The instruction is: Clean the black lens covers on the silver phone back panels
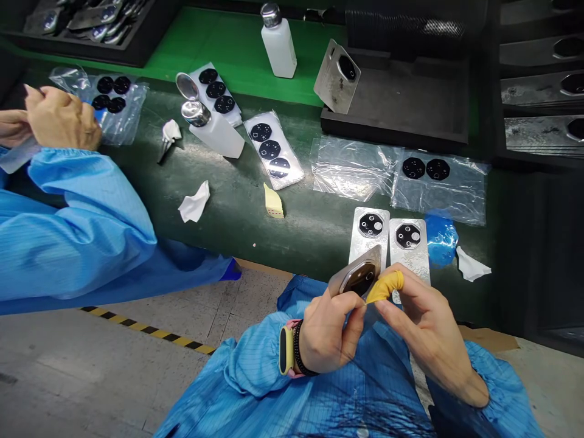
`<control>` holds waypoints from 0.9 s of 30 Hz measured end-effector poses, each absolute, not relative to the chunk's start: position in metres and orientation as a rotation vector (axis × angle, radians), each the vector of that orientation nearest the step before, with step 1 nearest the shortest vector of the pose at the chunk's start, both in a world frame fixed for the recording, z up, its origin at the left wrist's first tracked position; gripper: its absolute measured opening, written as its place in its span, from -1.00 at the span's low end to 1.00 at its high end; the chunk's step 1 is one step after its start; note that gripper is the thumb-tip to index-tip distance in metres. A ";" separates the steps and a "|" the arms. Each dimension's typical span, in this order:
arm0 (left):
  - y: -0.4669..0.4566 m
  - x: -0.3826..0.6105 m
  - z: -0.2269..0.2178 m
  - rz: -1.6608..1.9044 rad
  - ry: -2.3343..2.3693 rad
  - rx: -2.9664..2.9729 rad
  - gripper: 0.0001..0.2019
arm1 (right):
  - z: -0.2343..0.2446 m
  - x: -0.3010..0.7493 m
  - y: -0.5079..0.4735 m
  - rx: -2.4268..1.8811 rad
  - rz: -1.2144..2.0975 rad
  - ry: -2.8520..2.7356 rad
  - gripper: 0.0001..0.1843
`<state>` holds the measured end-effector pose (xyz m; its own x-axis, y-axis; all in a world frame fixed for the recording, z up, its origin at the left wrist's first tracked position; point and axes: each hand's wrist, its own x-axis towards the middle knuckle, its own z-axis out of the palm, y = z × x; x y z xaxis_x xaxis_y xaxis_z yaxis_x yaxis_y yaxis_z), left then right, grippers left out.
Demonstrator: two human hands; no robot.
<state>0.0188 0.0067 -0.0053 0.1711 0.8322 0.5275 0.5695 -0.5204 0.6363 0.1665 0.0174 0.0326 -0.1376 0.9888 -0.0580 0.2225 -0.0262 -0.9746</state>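
fingers (353,307) of the left hand (326,337) pinch the metal cover plate (358,277) low at its edge, tilted above the bench (228,201) rim; the right hand (424,322), a yellow cot on its forefinger, presses the plate's other side. such a thin grip could let it slip, or a bare fingertip smudge it. silvery, glossy, with a dark octagonal camera window.

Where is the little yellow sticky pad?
In the head view, the yellow sticky pad lies mid-table, just below the strip of three black lenses, right of a crumpled white wipe.
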 end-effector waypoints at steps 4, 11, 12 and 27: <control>0.005 0.020 -0.006 1.311 1.404 2.179 -0.80 | 0.032 0.165 0.017 -1.314 1.227 -1.479 -0.85; 0.005 0.020 -0.006 1.368 1.427 2.108 -0.80 | 0.021 0.165 0.009 -1.171 0.655 -1.703 -0.81; 0.005 0.020 -0.006 1.371 1.426 2.103 -0.80 | 0.020 0.165 0.008 -1.156 0.562 -1.735 -0.77; 0.012 0.015 0.009 1.220 1.257 2.178 -0.83 | -0.003 0.180 -0.009 -1.231 0.421 -1.941 -0.74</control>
<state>0.0150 0.0118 0.0090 0.2377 0.8285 0.5069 0.5317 -0.5478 0.6459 0.1805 -0.0086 -0.0026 -0.2234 0.8708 0.4380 0.6108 0.4752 -0.6333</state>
